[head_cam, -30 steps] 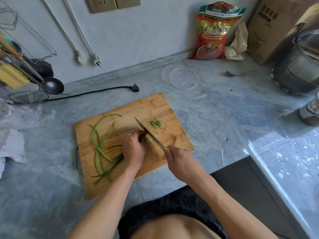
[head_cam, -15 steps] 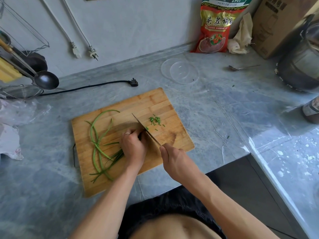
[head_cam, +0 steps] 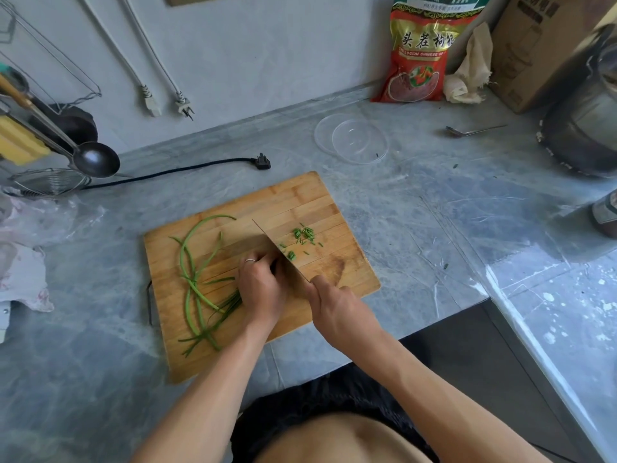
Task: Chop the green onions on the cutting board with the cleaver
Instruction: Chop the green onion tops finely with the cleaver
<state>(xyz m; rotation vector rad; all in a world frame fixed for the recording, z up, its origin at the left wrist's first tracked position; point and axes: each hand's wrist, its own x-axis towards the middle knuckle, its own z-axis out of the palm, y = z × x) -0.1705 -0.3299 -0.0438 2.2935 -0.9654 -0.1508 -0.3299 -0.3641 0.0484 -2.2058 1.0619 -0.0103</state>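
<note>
Where hands (head_cam: 300, 295) meet, cleaver (head_cam: 283, 253) handle hides.

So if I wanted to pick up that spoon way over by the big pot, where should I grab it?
Probably by the thin handle of the spoon, coming from the right. It lies flat on the counter with its bowl to the left and its handle pointing right, nothing touching it.
</note>
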